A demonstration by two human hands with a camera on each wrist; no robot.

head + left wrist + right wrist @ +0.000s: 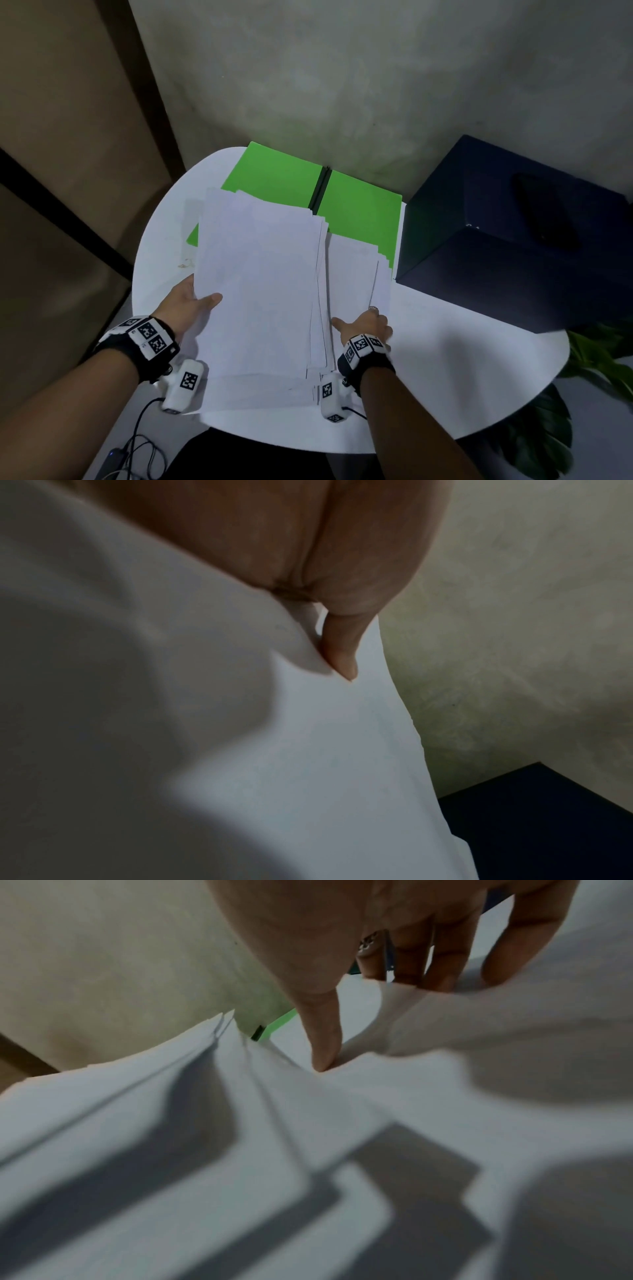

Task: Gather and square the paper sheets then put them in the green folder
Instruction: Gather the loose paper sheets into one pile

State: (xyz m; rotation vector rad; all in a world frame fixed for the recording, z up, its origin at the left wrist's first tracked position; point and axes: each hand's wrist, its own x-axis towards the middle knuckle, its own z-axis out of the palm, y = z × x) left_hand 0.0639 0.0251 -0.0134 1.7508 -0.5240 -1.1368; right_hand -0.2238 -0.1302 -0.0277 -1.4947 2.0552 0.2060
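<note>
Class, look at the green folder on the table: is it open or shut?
Open. The green folder lies spread flat on the white table, both covers showing either side of its dark spine, with the paper sheets overlapping its near part.

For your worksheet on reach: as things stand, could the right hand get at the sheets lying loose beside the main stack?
Probably yes. The right hand already rests at the near edge of the loose sheets, nothing lying between, while the left hand holds the main stack.
</note>
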